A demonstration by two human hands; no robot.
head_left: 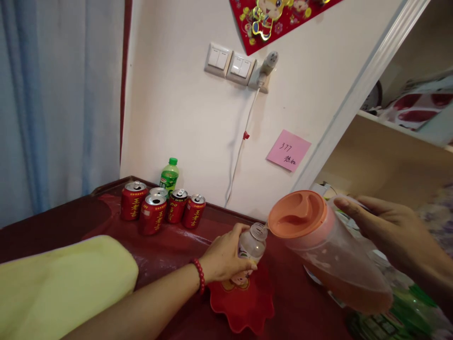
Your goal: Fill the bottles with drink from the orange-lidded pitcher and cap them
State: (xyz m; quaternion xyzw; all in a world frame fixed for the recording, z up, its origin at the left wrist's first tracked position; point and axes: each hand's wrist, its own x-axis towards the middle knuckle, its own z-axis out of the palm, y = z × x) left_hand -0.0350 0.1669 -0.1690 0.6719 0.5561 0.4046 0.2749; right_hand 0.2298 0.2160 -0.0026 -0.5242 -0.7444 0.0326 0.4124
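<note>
My left hand (226, 257) is wrapped around a small clear bottle (252, 244) that has no cap on its mouth. The bottle stands on a red scalloped mat (244, 302). In my right hand (392, 226) is the handle of a translucent pitcher (339, 264) with an orange lid. The pitcher is tilted to the left, its spout touching or just beside the bottle's mouth, and a thin stream seems to run there. Brownish liquid lies along the pitcher's lower side. A red bead bracelet (198, 275) circles my left wrist.
Several red drink cans (153, 217) and a green-capped bottle (170, 175) stand at the back left. A pale yellow object (71, 283) lies at the front left. Green packaging (396, 311) sits under the pitcher at right. A white cord (244, 137) hangs down the wall.
</note>
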